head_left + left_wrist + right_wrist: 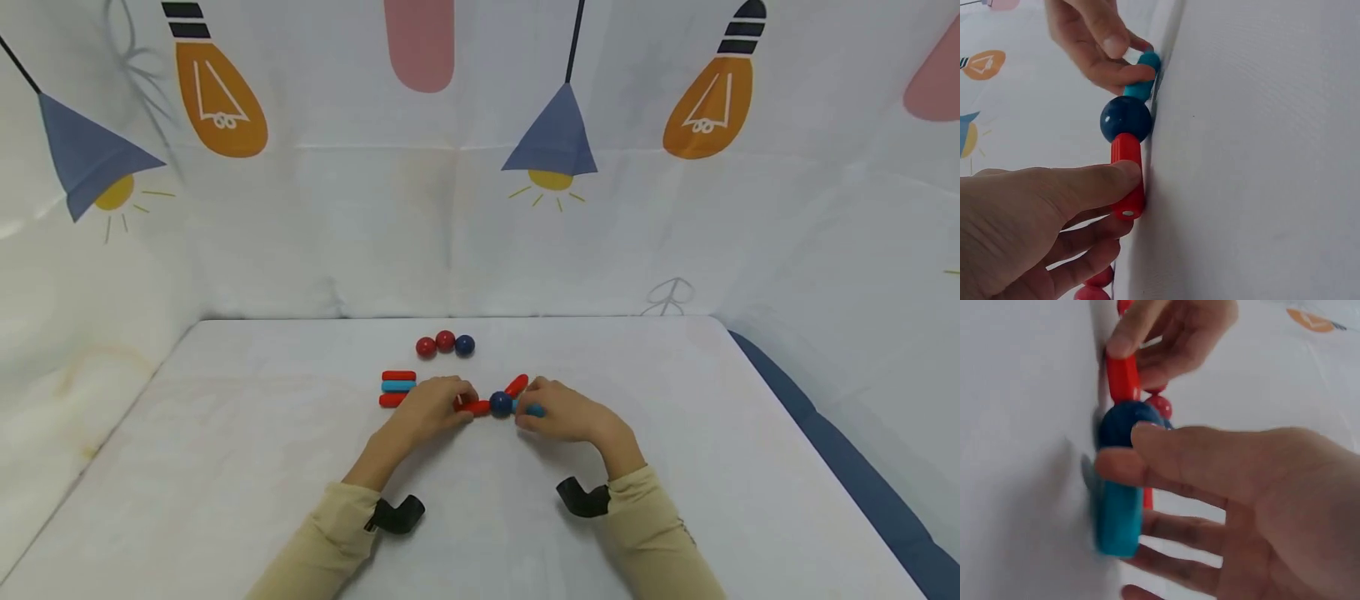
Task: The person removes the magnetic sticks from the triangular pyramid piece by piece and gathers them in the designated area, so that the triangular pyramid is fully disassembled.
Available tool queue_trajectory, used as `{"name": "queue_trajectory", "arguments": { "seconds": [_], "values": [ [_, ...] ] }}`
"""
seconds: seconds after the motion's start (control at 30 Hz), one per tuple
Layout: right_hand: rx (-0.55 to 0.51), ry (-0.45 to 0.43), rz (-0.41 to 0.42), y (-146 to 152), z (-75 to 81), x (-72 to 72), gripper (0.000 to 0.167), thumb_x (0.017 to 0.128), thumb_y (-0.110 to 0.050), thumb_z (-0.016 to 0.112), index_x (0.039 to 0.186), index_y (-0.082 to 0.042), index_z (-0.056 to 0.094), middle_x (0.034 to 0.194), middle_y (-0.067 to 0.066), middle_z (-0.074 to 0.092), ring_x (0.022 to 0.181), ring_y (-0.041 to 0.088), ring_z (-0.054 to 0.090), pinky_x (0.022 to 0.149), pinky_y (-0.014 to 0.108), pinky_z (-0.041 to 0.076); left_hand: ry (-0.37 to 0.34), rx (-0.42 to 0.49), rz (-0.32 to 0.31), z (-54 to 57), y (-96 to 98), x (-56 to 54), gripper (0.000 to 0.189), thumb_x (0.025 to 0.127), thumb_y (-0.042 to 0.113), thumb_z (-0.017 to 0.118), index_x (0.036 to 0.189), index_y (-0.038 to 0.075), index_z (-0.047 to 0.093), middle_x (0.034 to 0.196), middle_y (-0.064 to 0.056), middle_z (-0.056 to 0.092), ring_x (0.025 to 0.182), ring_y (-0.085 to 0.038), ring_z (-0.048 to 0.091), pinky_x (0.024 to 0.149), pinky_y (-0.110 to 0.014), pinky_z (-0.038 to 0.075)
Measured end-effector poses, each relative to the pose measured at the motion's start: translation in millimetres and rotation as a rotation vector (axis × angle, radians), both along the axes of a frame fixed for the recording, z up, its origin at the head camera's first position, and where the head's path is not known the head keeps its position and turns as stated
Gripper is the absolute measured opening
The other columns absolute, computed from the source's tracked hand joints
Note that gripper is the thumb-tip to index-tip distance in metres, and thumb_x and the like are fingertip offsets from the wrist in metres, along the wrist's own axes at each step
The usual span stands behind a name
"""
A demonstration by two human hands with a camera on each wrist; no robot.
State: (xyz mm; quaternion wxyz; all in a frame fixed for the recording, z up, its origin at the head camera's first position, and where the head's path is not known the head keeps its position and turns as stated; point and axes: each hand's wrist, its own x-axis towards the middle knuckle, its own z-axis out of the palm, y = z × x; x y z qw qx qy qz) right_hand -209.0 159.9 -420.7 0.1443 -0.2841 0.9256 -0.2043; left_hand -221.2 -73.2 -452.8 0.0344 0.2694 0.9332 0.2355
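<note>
In the head view a dark blue ball point(500, 404) on the white table joins a red rod point(477, 408) to a light blue rod point(536, 410). My left hand point(435, 406) pinches the red rod between thumb and fingers; a small metal disc shows on its free end in the left wrist view. On the other side, my right hand point(566, 412) holds the light blue rod near the ball, its thumb close against the ball. A second red rod point(517, 385) slants away behind the ball; whether it touches the ball is unclear.
Beside the left hand lie a red rod point(398, 376), a light blue rod point(398, 387) and another red rod point(392, 401), side by side. Farther back sit two red balls point(446, 341) and a dark blue ball point(465, 345). A patterned white cloth point(390, 233) hangs behind the table.
</note>
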Motion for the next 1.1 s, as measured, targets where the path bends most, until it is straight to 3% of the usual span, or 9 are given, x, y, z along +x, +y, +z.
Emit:
{"name": "queue_trajectory", "arguments": {
  "seconds": [0.2, 0.33, 0.5, 0.6, 0.7, 0.9, 1.0, 1.1],
  "values": [
    [-0.099, 0.048, -0.007, -5.8, -10.0, -5.2, 0.013, 0.092, -0.027, 0.060, 0.089, -0.015, 0.054, 0.088, -0.002, 0.054, 0.082, 0.013, 0.047, 0.072, 0.028, 0.040, -0.029, 0.000, -0.090, 4.4, 2.8, 7.7, 0.021, 0.083, 0.020, 0.073, 0.102, 0.014, 0.069, 0.086, 0.003, 0.065, 0.078, -0.011, 0.056, 0.071, -0.023, 0.049],
    [-0.109, 0.077, 0.015, -14.9, -15.1, -3.9, 0.020, 0.089, -0.027, 0.064, 0.099, -0.015, 0.051, 0.082, -0.006, 0.056, 0.076, 0.009, 0.051, 0.079, 0.032, 0.035, -0.027, 0.010, -0.118, 3.6, 7.5, 9.7, 0.021, 0.083, 0.020, 0.072, 0.103, 0.013, 0.069, 0.086, 0.004, 0.066, 0.078, -0.010, 0.056, 0.072, -0.021, 0.049],
    [-0.090, 0.111, 0.026, -18.6, -17.2, -2.5, 0.035, 0.087, -0.026, 0.067, 0.118, -0.016, 0.052, 0.105, -0.003, 0.067, 0.090, 0.013, 0.063, 0.092, 0.040, 0.032, -0.007, 0.010, -0.118, 2.0, 10.0, 11.3, 0.021, 0.083, 0.019, 0.072, 0.102, 0.013, 0.069, 0.086, 0.005, 0.066, 0.077, -0.009, 0.056, 0.071, -0.020, 0.048],
    [-0.081, 0.126, 0.018, -19.2, -17.0, -2.5, 0.040, 0.088, -0.028, 0.067, 0.124, -0.018, 0.053, 0.115, -0.002, 0.067, 0.097, 0.015, 0.063, 0.090, 0.039, 0.035, -0.004, 0.002, -0.114, 3.0, 9.7, 11.7, 0.022, 0.083, 0.019, 0.072, 0.104, 0.013, 0.069, 0.086, 0.004, 0.065, 0.076, -0.009, 0.056, 0.070, -0.020, 0.048],
    [-0.068, 0.139, 0.013, -19.8, -17.5, -2.6, 0.041, 0.088, -0.031, 0.066, 0.125, -0.018, 0.055, 0.112, -0.003, 0.068, 0.092, 0.015, 0.062, 0.086, 0.035, 0.036, -0.007, -0.009, -0.114, 5.4, 8.8, 12.1, 0.024, 0.083, 0.020, 0.072, 0.105, 0.012, 0.068, 0.087, 0.004, 0.066, 0.077, -0.009, 0.056, 0.071, -0.020, 0.048],
    [-0.082, 0.175, 0.015, -23.0, -20.2, -3.4, 0.040, 0.088, -0.030, 0.066, 0.125, -0.016, 0.058, 0.115, 0.000, 0.065, 0.102, 0.018, 0.060, 0.080, 0.035, 0.039, 0.025, -0.041, -0.123, 12.4, 1.0, 13.3, 0.021, 0.083, 0.020, 0.072, 0.103, 0.015, 0.070, 0.089, 0.004, 0.066, 0.080, -0.009, 0.056, 0.072, -0.021, 0.048],
    [-0.067, 0.176, -0.001, -23.4, -21.1, -3.6, 0.039, 0.088, -0.028, 0.066, 0.124, -0.017, 0.059, 0.110, 0.001, 0.064, 0.095, 0.016, 0.059, 0.078, 0.036, 0.041, -0.006, -0.061, -0.128, 17.5, -7.5, 13.9, 0.017, 0.083, 0.019, 0.073, 0.099, 0.015, 0.071, 0.089, 0.004, 0.066, 0.082, -0.010, 0.056, 0.073, -0.023, 0.048],
    [-0.047, 0.166, -0.019, -23.0, -20.7, -3.2, 0.037, 0.087, -0.026, 0.067, 0.124, -0.019, 0.060, 0.104, 0.000, 0.061, 0.085, 0.013, 0.055, 0.077, 0.036, 0.042, -0.079, -0.078, -0.118, 23.5, -19.3, 12.7, 0.015, 0.083, 0.020, 0.073, 0.097, 0.017, 0.071, 0.089, 0.005, 0.063, 0.083, -0.010, 0.056, 0.075, -0.024, 0.049]
  ]
}}
